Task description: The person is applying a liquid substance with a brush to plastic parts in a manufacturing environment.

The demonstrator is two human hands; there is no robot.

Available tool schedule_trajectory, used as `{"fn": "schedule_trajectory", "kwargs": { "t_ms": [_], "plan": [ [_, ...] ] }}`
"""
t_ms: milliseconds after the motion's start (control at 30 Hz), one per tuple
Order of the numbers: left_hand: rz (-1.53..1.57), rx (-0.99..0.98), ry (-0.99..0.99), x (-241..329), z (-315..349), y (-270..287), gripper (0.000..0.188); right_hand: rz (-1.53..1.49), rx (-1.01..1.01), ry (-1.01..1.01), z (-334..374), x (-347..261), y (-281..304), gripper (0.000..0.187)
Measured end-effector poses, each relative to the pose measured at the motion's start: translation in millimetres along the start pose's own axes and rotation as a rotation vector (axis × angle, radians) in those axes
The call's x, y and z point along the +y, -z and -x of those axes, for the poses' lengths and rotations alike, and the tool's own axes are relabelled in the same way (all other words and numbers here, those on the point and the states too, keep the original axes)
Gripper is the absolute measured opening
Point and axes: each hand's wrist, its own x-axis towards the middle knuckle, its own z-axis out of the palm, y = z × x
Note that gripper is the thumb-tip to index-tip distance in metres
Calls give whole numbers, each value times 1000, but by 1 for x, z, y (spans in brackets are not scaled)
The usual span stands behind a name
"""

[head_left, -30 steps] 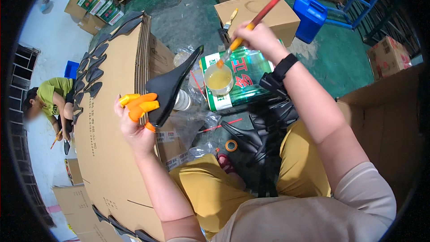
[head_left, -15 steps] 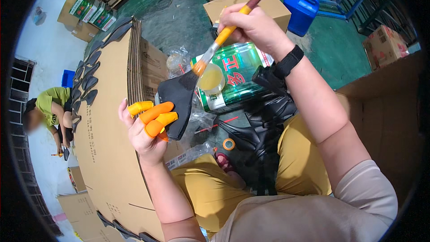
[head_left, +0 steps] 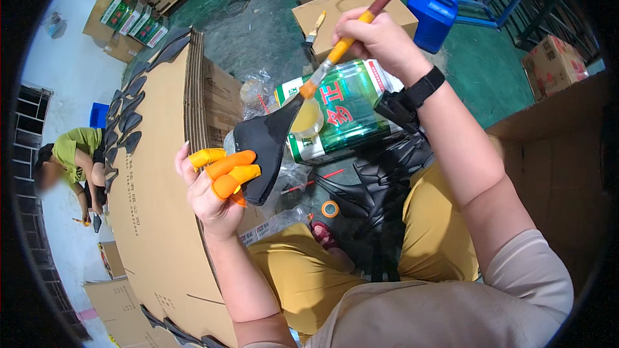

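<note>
My left hand, with orange and yellow finger covers, is closed on a flat black piece with a broad lower end and a narrow tip pointing up and right. In my right hand I grip the yellow and red handle of a paintbrush. Its bristles touch the narrow tip of the black piece. Just behind sits a clear cup of yellowish liquid on a green metal can. My right wrist wears a black strap.
Cardboard sheets are stacked at left, with black pieces along their edge. More black pieces lie between my legs. Boxes, another brush and a blue jug stand beyond. A person works far left.
The brush and my right hand have moved slightly right, with the bristles following along the tip. The black piece and my left hand have shifted a little right too.
</note>
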Motion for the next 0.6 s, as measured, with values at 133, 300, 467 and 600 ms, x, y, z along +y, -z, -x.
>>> {"fn": "schedule_trajectory", "kwargs": {
  "t_ms": [133, 300, 467, 600],
  "plan": [
    [5, -16, -6, 0, -1, 0, 15, -204, -81, 84, 1, -10, 1, 19],
    [-5, -19, -34, 5, -5, -1, 14, -264, -204, 101, 14, -24, -33, 19],
    [19, 25, 23, 4, -1, 0, 12, 2, -10, 57, 6, -4, 1, 18],
    [27, 32, 21, 5, -3, -2, 12, -152, -16, 65, 7, -11, 12, 19]
  ]
}}
